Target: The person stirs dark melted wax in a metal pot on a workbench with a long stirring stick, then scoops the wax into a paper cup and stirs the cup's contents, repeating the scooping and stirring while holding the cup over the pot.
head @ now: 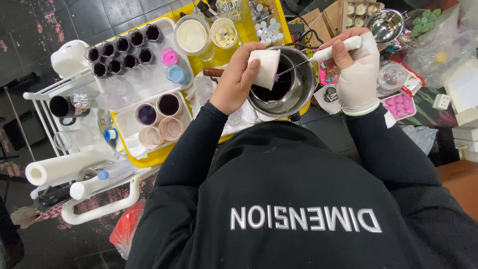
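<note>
1. My left hand (234, 82) holds a small white plastic cup (265, 67) with purple traces. The cup is tilted on its side above the round steel pot (298, 94), and its mouth faces right and a little down, toward my other hand.
2. The fingers of my left hand are closed around the wall of the cup; the thumb lies on top and the other fingers go under it. This hand touches nothing else.
3. My right hand (356, 69) wears a white glove and is closed around the white handle of a thin metal tool (318, 56). The long axis of the tool runs from upper right to lower left, and its thin tip points into the mouth of the cup.
4. So the cup lies to the left of my right hand, close to it, and the tip of the tool bridges the space between them. I cannot tell if the tip touches the inside wall.
5. The pot stands directly under the cup and holds a dark purple liquid (279, 89).
6. To my left, a yellow tray (154, 157) carries more round cups, well apart from both hands.
</note>
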